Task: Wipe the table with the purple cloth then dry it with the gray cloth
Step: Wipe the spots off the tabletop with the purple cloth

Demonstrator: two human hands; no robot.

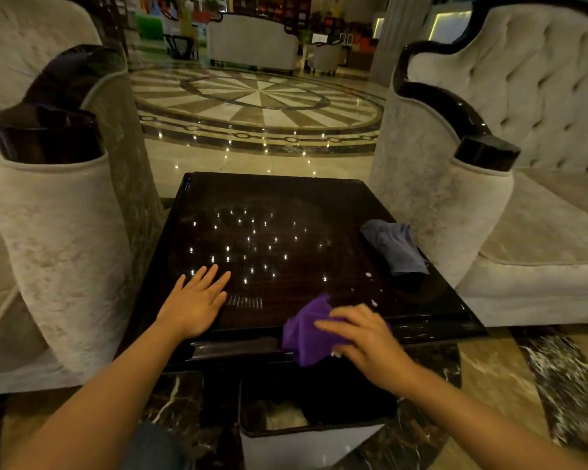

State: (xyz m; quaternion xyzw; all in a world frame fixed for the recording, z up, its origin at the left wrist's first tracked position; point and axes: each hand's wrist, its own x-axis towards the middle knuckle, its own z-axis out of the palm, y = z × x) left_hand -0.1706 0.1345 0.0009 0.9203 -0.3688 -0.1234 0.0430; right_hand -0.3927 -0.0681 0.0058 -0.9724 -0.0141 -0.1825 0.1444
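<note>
A glossy dark square table (286,205) stands between two sofas and reflects ceiling lights. My right hand (364,337) presses the crumpled purple cloth (306,334) on the table's near edge, right of centre; part of the cloth hangs over the edge. My left hand (194,301) lies flat on the near left of the tabletop, fingers spread, holding nothing. The gray cloth (392,245) lies bunched near the table's right edge. A few small white droplets (368,275) dot the surface between the two cloths.
Pale upholstered sofa arms with black caps flank the table closely on the left (62,252) and right (455,212). A bin with a dark liner (302,439) stands on the floor just below the near edge. Polished marble floor stretches beyond.
</note>
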